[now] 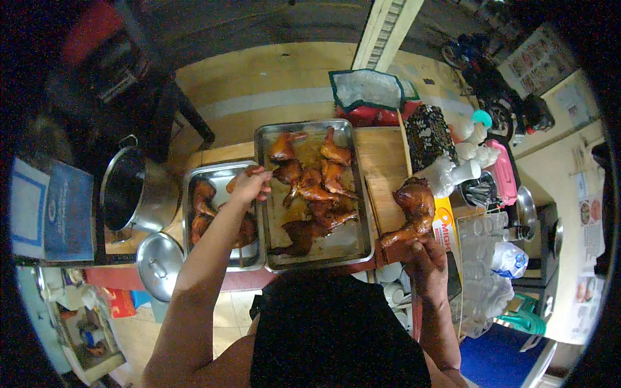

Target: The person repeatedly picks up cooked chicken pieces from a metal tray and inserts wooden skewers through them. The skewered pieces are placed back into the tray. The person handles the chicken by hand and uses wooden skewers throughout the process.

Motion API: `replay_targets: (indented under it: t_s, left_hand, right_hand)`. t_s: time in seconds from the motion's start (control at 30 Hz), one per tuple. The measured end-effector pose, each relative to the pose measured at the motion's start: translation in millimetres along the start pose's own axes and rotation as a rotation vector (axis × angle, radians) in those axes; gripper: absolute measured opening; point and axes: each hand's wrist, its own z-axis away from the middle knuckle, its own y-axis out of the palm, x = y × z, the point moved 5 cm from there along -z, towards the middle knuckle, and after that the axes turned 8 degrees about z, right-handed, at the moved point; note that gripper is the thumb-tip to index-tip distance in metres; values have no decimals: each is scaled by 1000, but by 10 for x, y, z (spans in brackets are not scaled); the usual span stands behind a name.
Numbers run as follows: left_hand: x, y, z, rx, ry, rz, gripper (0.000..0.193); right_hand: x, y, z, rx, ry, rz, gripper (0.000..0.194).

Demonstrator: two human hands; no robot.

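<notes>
My right hand (427,259) is closed on the lower end of a glazed roasted chicken leg quarter (416,203), held up at the right of the trays. My left hand (253,185) is over the inner edges of the two trays, its fingers spread near the chicken pieces; whether it touches one cannot be told. Several browned chicken pieces (315,184) lie in the larger metal tray (310,264), which has brown juices on its bottom. The smaller metal tray (187,213), at the left, holds more chicken pieces (203,199), partly hidden by my left forearm.
A deep metal pot (157,194) and a round metal lid (159,266) are at the left. Behind the larger tray lies a green-edged cloth (368,90) on something red. Stacked plastic cups (468,170), a pink container (502,172) and a rack of glasses (478,252) stand at the right.
</notes>
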Motion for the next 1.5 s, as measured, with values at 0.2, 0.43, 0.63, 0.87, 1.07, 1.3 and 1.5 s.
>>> replay_targets:
  t_s: [0.2, 0.43, 0.63, 0.87, 1.07, 1.3, 1.5]
  left_hand:
    - [115, 386, -461, -108, 31, -463, 45]
    - [234, 390, -824, 19, -132, -553, 31]
    - [202, 387, -804, 84, -231, -419, 34]
    - [700, 444, -509, 333, -173, 243, 51]
    - [651, 425, -323, 11, 60, 405, 41]
    - [-403, 66, 412, 64, 133, 494, 38]
    - [-982, 257, 1087, 572, 207, 976, 54]
  right_hand:
    - [-19, -59, -7, 1, -31, 100, 13]
    - [-146, -131, -50, 56, -41, 122, 13]
    - [-69, -97, -22, 110, -12, 49, 11]
    - [-62, -15, 38, 135, -7, 23, 8]
    - [46, 148, 137, 215, 21, 112, 14]
    - [162, 311, 271, 246, -4, 118, 15]
    - [215, 505, 387, 277, -27, 131, 14]
